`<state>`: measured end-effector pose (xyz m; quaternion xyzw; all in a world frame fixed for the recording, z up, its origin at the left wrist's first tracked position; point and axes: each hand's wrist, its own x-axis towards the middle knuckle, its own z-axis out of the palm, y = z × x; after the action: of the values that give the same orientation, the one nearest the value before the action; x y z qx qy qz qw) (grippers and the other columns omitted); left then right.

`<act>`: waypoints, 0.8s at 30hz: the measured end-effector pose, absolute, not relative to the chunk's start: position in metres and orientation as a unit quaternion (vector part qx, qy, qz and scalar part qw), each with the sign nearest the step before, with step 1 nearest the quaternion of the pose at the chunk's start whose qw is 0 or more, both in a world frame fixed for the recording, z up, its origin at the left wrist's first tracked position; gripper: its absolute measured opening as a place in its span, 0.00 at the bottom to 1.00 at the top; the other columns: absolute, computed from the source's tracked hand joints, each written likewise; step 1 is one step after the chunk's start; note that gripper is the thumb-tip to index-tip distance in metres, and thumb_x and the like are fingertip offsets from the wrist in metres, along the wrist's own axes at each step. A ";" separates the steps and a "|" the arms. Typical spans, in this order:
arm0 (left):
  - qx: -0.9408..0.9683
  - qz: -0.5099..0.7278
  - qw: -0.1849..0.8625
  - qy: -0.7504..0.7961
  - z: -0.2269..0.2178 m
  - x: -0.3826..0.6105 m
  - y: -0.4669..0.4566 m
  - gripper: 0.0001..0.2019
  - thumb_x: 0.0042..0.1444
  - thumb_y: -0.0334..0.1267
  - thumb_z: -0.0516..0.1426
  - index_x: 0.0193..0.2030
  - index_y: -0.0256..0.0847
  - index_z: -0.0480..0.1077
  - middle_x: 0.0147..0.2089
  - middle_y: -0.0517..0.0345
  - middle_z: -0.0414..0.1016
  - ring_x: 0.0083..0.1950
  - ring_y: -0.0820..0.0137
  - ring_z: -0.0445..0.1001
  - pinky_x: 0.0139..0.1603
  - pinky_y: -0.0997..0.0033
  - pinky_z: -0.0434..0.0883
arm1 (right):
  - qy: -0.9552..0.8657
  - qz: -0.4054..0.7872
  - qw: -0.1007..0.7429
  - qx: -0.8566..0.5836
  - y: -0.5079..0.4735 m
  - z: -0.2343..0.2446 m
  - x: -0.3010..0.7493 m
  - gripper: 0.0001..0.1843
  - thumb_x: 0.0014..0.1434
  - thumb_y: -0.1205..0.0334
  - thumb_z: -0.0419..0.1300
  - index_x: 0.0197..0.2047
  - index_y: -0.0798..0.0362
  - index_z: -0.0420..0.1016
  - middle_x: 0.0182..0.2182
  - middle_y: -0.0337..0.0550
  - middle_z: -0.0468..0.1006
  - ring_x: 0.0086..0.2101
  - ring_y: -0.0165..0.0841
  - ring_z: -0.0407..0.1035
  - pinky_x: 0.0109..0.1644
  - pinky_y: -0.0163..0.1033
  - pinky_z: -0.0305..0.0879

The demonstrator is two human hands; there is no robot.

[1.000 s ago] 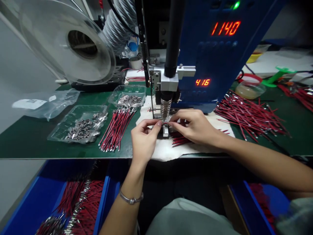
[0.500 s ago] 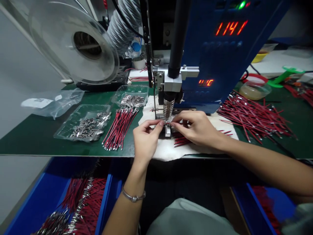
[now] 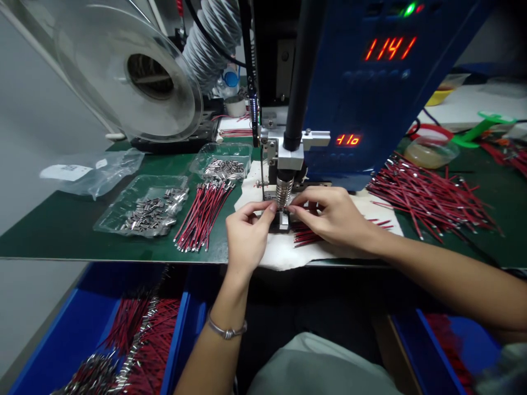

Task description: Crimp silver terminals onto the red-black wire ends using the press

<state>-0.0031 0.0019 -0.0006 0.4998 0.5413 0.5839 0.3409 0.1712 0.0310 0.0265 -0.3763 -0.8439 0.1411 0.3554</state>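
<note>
My left hand is closed in a pinch, thumb and forefinger at the left of a small metal fixture; what they hold is too small to make out. From the other side, my right hand pinches what looks like a thin red-and-black wire, mostly covered by the fingers. Between my fingertips, the spring-wrapped tip of a blue bench machine is lowered over the fixture. Under my right hand, several red-and-black wires lie on a white cloth.
On the left stand clear trays of small metal parts beside a bundle of wires. A larger wire pile lies to the right. A clear reel stands behind. Below the table edge, a blue bin holds more wires.
The machine's head has come down, bringing its spring tip lower between my fingers. Its lower red display reads differently. Both hands keep their place at the fixture.
</note>
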 end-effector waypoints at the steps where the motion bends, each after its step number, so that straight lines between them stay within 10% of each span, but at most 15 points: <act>1: 0.499 0.585 0.342 0.541 -0.001 -0.003 0.002 0.10 0.50 0.41 0.64 0.34 0.37 0.80 0.33 0.52 0.77 0.33 0.70 0.73 0.30 0.76 0.67 | -0.844 0.142 0.356 -0.375 0.031 0.027 0.171 0.06 0.59 0.64 0.60 0.33 0.57 0.77 0.29 0.40 0.78 0.29 0.27 0.68 0.34 0.31 0.61; 24: 0.492 0.588 0.354 0.535 0.001 -0.003 0.001 0.09 0.50 0.41 0.64 0.35 0.37 0.80 0.33 0.52 0.78 0.34 0.69 0.74 0.31 0.75 0.69 | -0.844 0.143 0.363 -0.367 0.033 0.026 0.171 0.05 0.59 0.65 0.61 0.33 0.56 0.77 0.29 0.41 0.78 0.29 0.28 0.69 0.34 0.33 0.62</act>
<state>-0.0027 0.0007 0.0008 0.4924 0.5352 0.5879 0.3543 0.1711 0.0326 0.0262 -0.3667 -0.8445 0.1427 0.3634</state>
